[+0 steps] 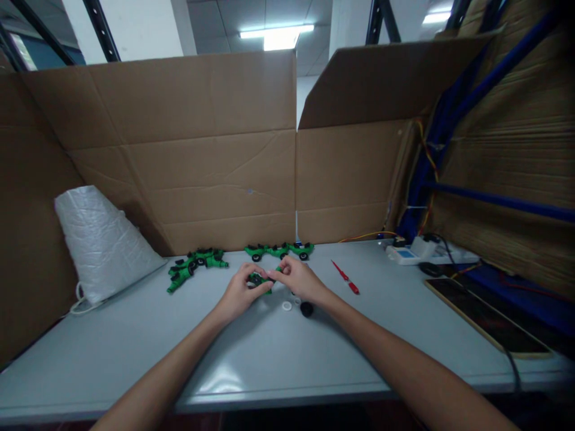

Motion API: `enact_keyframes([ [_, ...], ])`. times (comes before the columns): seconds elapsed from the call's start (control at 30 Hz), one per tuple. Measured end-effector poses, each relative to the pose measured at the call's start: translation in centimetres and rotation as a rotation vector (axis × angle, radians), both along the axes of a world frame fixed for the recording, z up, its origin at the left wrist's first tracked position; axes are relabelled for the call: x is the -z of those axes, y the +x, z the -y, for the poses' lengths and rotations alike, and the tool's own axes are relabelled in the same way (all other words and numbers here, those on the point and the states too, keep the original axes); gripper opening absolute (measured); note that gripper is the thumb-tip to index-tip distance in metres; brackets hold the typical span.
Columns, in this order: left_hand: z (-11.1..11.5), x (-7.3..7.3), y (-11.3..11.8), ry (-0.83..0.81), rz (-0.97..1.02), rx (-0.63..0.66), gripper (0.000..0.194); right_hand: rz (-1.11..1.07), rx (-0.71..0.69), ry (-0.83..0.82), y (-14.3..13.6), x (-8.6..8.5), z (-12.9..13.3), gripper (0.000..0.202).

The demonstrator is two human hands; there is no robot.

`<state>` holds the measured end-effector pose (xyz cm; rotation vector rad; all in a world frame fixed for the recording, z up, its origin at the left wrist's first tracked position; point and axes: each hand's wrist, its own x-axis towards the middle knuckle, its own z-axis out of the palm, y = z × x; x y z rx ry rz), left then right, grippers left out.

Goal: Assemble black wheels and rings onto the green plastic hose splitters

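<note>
My left hand [240, 292] is closed on a small green toy car [257, 279] with dark parts, held just above the table. Against the same piece my right hand [300, 278] pinches with thumb and fingers, at a green part near its top; the fingers partly hide it. Below my right hand lie a black wheel [306, 309], a white disc [286, 306] and a small ring [297, 301]. Behind my hands, green toy cars [275, 250] stand in a row. Further left, several green toy pieces [197, 261] lie in a group.
A red screwdriver [345, 277] lies right of my hands. A silvery bag [101, 245] stands at the left. At the right are a white power strip [426, 252] with cables and a dark flat panel [487, 314]. Cardboard walls [215, 161] edge the grey table [135, 353].
</note>
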<state>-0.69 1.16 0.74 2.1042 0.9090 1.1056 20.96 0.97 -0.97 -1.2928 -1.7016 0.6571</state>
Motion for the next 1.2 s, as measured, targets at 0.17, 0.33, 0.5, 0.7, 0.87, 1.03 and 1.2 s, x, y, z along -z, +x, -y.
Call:
enact_keyframes([
  [0.17, 0.1, 0.3, -0.1, 0.0, -0.09, 0.051, 0.026, 0.197, 0.059, 0.052, 0.2, -0.1, 0.3, 0.04],
  [0.33, 0.3, 0.5, -0.2, 0.013, -0.135, 0.018, 0.022, 0.295, 0.072, 0.08, 0.1, 0.2, 0.2, 0.042],
  [0.5, 0.5, 0.7, -0.2, 0.062, -0.148, 0.011, 0.015, 0.454, 0.093, 0.091, -0.2, 0.5, 0.1, 0.048],
  [0.7, 0.5, 0.6, -0.2, 0.091, -0.176, 0.017, 0.018, 0.538, 0.075, 0.102, -0.1, 0.2, 0.5, 0.05],
  [0.87, 0.5, 0.5, -0.2, 0.128, -0.263, -0.017, 0.017, 0.542, 0.079, 0.05, -0.3, -0.2, 0.7, 0.043],
  [1.03, 0.9, -0.2, -0.3, 0.137, -0.304, -0.04, 0.015, 0.56, 0.073, 0.087, 0.2, -1.1, 1.0, 0.035],
  [1.2, 0.8, -0.8, -0.4, 0.141, -0.271, -0.068, 0.017, 0.649, -0.119, 0.177, 1.9, -1.9, 1.2, 0.017],
])
